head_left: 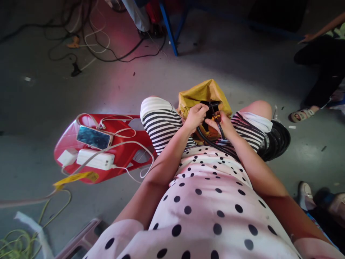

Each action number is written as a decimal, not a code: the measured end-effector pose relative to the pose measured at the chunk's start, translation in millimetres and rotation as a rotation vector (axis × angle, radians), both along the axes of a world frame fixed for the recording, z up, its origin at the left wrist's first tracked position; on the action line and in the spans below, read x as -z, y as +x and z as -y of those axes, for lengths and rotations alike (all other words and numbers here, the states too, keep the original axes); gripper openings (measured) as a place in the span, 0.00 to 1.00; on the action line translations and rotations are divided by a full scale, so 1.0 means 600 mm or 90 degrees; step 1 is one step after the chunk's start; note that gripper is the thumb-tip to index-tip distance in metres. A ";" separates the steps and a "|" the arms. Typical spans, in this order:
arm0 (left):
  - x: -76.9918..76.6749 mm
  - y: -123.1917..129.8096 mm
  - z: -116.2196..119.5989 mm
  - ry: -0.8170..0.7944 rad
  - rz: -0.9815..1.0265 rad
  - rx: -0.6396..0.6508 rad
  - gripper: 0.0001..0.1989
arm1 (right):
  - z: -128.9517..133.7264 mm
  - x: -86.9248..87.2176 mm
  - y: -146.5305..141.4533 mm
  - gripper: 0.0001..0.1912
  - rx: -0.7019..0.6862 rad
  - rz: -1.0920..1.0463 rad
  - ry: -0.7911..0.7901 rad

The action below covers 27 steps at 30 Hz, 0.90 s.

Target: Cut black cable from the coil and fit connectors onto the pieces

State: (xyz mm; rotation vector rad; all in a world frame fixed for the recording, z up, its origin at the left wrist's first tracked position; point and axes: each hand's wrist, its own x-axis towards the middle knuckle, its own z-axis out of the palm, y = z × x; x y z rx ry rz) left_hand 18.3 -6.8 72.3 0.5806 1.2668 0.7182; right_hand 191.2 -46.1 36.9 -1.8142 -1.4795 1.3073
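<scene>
A yellow bag (203,90) stands gaping between my knees, its inside dark. Over its mouth, my left hand (198,116) pinches at a black corrugated tube (214,105); the fingertips partly hide the grip. Close beside it on the right, my right hand (223,125) is closed around a small hand tool with orange and black parts (216,118), perhaps snips or scissors; its exact kind is unclear. A black tube or cable (206,139) curves from the bag across my lap toward the right.
To my left, a red plastic stool (107,172) bears a phone (94,137), a white power bank (95,159) and cords. Cables (107,57) lie on the floor at upper left. A black coil (277,142) rests by my right knee. Other people (319,68) sit at the right.
</scene>
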 end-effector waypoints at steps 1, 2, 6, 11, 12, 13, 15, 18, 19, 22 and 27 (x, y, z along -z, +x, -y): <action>-0.001 0.000 0.000 -0.002 0.000 -0.001 0.08 | 0.000 0.000 0.000 0.39 0.001 0.001 0.003; -0.001 0.000 0.000 -0.003 0.000 -0.003 0.08 | 0.001 0.001 -0.001 0.39 0.002 0.004 0.005; -0.003 0.001 -0.001 -0.005 0.003 -0.007 0.09 | 0.000 0.006 -0.001 0.38 0.007 0.015 0.004; 0.001 0.004 0.002 0.031 -0.026 -0.008 0.09 | 0.001 0.009 -0.001 0.37 0.016 0.000 0.004; 0.003 0.005 0.003 0.047 -0.035 -0.013 0.09 | 0.001 0.009 -0.002 0.37 0.020 0.001 0.009; 0.005 0.007 0.004 0.063 -0.044 -0.018 0.10 | 0.002 0.009 -0.003 0.37 0.024 0.002 0.013; 0.009 0.009 0.005 0.086 -0.058 -0.029 0.10 | 0.002 0.008 -0.005 0.38 0.031 -0.002 0.017; 0.012 0.010 0.005 0.092 -0.062 -0.027 0.11 | 0.003 0.010 -0.006 0.39 0.035 -0.033 0.009; 0.012 0.010 0.004 0.088 -0.060 -0.021 0.12 | 0.003 0.011 -0.005 0.39 0.034 -0.043 0.006; 0.011 0.004 0.000 0.072 -0.047 0.008 0.14 | 0.007 0.014 0.001 0.39 0.026 -0.043 0.009; 0.017 -0.014 -0.008 0.024 -0.006 0.092 0.11 | 0.014 0.023 0.012 0.40 0.014 -0.015 -0.007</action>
